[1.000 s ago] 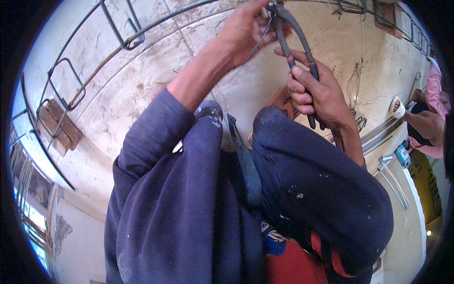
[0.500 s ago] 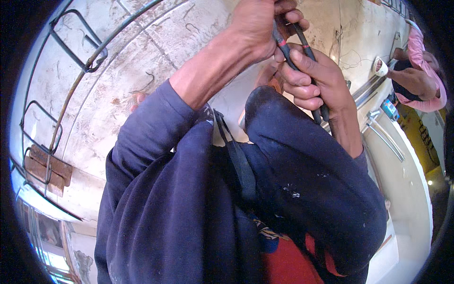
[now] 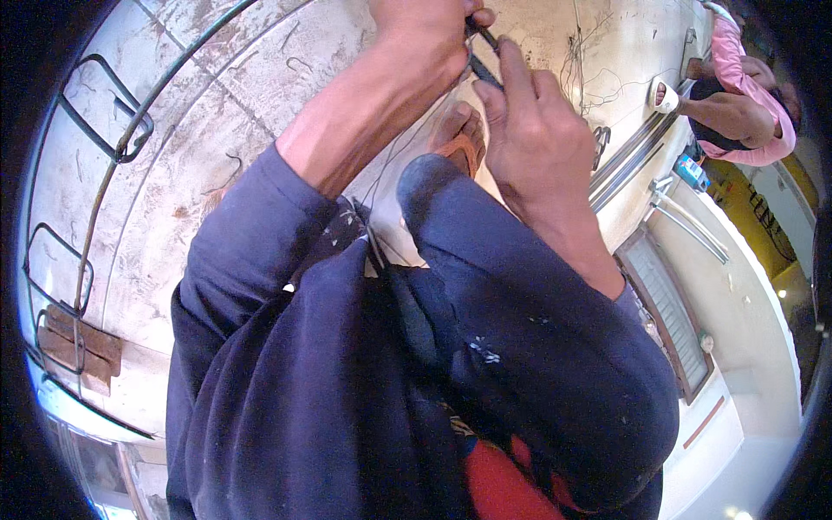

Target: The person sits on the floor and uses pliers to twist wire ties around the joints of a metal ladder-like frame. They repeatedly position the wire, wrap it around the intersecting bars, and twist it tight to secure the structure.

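At the top of the view, my right hand (image 3: 542,130) is closed round the dark handles of a pair of pliers (image 3: 486,74). My left hand (image 3: 425,30) is up against the tool's far end, its fingers curled in. What those left fingers hold is hidden, as the picture's upper edge cuts them off. Thin wires (image 3: 381,165) run down below my left wrist, toward my lap. Under the hands my sandalled foot (image 3: 459,134) stands on the floor, beside my dark-clad knee.
A steel bar with bent stirrups (image 3: 108,186) curves along the left, near a brown wooden block (image 3: 82,347). Loose wire (image 3: 576,69) and several long metal bars (image 3: 637,160) lie on the right. Beyond them a person in pink (image 3: 745,78) crouches near a blue container (image 3: 692,173).
My hands have shifted left and up in the view. My right hand has turned, its back now facing me and its fingers stretched further along the pliers. The background has shifted left too.
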`<state>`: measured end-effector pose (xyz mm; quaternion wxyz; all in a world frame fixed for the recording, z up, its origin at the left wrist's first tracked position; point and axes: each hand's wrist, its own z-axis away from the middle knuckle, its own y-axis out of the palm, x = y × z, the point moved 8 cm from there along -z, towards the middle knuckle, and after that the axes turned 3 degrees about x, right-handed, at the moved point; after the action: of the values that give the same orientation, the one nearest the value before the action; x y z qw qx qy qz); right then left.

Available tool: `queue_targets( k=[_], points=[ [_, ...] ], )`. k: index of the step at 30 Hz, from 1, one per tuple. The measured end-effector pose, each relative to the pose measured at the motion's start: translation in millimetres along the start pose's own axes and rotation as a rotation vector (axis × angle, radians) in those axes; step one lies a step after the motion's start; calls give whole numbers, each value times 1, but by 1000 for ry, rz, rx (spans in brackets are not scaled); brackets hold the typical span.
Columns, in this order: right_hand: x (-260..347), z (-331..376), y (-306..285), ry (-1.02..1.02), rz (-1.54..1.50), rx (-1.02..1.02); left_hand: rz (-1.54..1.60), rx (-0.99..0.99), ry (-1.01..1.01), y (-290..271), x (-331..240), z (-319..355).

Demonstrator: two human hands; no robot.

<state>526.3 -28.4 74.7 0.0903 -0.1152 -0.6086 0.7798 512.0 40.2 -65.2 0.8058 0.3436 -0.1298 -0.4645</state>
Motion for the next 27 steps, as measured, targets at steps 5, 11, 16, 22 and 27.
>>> queue_targets(
  k=[5, 11, 16, 22, 27],
  points=[
    [-2, -1, 11, -50, -312, 103, -211, -95, 35, -9, -7, 8],
    [-10, -8, 24, 116, -803, 457, -269, -120, -12, -24, -13, 11],
    [1, 27, 79, 726, -2163, 1147, 121, 118, -161, -18, 1, 14],
    [-3, 35, 91, 711, -2246, 1180, 264, 409, -290, 3, 14, 14],
    [-29, 12, 61, 404, -1146, 539, 226, 304, -229, 3, 11, 11]
  ],
)
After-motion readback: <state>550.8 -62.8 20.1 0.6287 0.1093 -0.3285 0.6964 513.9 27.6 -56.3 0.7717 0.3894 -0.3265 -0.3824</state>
